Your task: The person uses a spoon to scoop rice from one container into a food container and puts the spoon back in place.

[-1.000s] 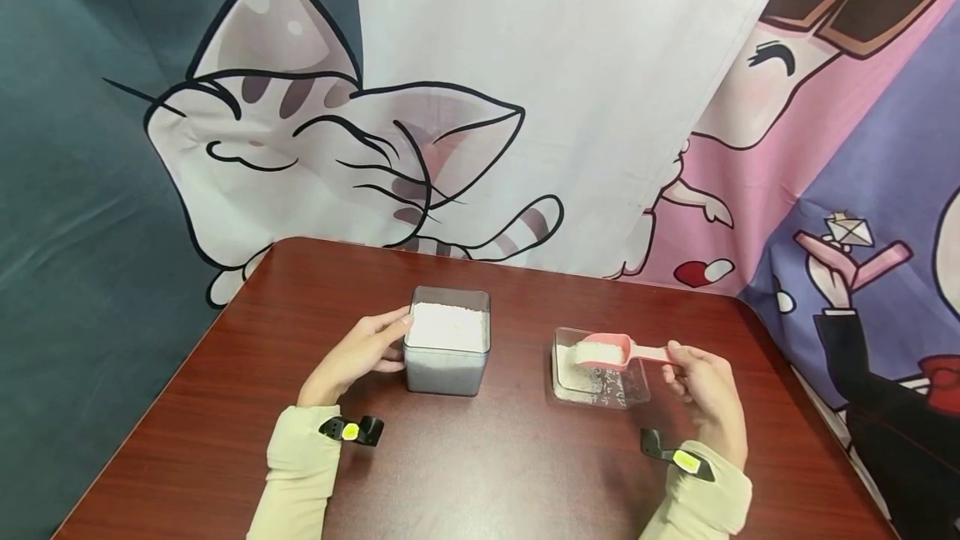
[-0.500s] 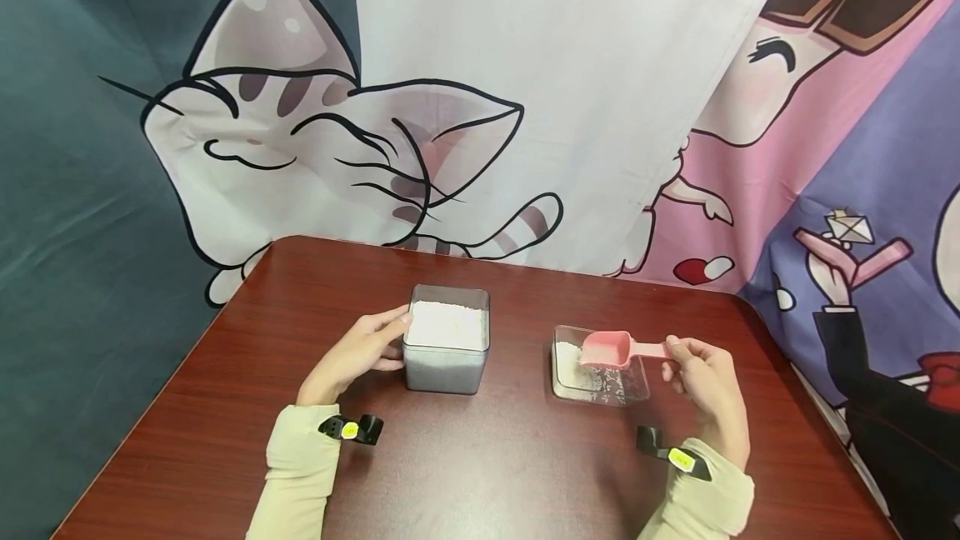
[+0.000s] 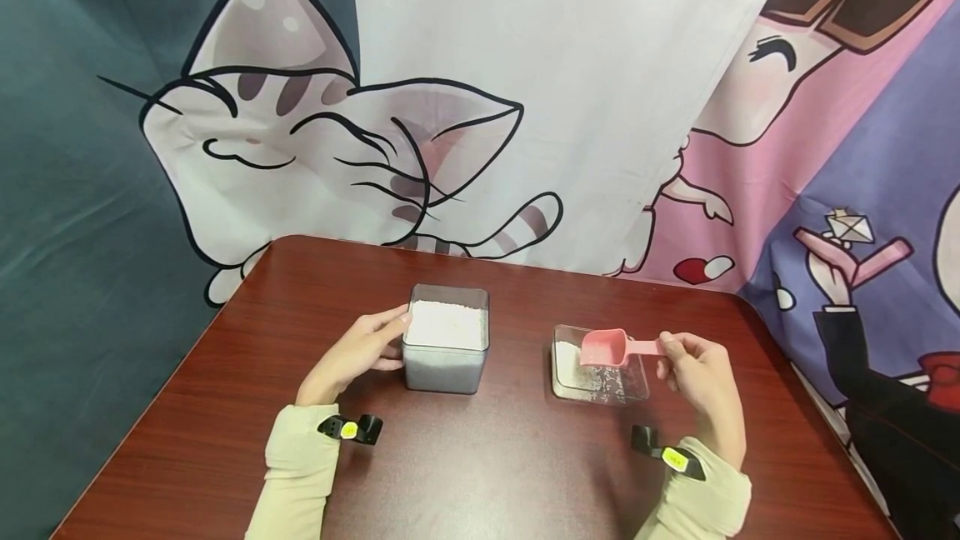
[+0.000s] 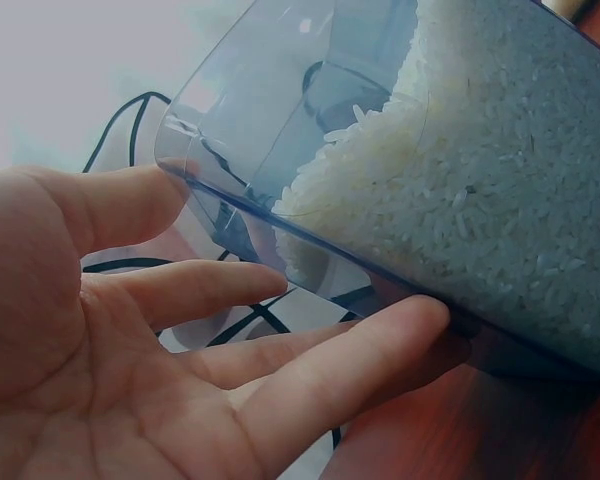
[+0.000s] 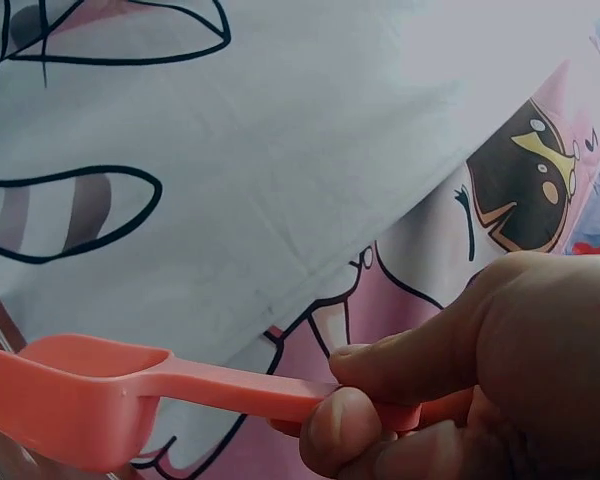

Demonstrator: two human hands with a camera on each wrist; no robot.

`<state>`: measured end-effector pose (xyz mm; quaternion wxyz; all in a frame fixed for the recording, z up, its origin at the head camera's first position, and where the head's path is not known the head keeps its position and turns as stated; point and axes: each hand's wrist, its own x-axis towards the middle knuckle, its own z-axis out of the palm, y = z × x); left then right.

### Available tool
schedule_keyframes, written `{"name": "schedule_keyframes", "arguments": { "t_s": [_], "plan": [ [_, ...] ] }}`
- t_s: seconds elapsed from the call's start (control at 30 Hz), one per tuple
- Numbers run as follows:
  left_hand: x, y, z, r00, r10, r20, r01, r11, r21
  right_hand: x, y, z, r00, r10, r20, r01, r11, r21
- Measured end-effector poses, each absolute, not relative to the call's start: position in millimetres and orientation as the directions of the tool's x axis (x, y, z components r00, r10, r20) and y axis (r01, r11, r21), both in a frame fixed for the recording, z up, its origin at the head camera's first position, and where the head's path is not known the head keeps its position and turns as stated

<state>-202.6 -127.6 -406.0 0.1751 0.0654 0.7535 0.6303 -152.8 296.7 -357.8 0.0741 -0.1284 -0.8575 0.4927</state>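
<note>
Reddish-brown table (image 3: 465,473); cartoon-printed cloth (image 3: 585,107) hung behind. Table bears 2 see-through containers. Left, square box (image 3: 442,373), rice (image 3: 448,325) well up inside; left hand (image 3: 362,357) touches its left side, fingers extended, thumb at rim. Right, shallow tray (image 3: 634,391), rice mostly in its left part. Above tray: pink scoop (image 3: 604,348), handle end pinched by right hand (image 3: 697,369).

Head view forward and down over table (image 3: 487,473); wrist close-ups.
</note>
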Motion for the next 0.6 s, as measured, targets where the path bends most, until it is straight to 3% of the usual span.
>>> {"name": "schedule_keyframes", "arguments": {
  "t_s": [0.2,0.37,0.6],
  "plan": [
    [-203.4,-126.4,-406.1,-0.932,0.319,-0.172,-0.118,0.181,0.976,-153.6,294.6,-356.4,-0.956,0.292,0.036,0.136,0.546,-0.827],
    [-202.8,-126.1,-405.9,-0.933,0.315,-0.172,-0.118,0.182,0.976,-155.0,292.1,-353.6,-0.940,0.341,0.004,0.181,0.511,-0.840],
    [-201.9,-126.0,-405.4,-0.933,0.315,-0.174,-0.122,0.178,0.976,-153.8,295.1,-350.9,-0.905,0.407,-0.122,0.221,0.205,-0.954]
  ]
}}
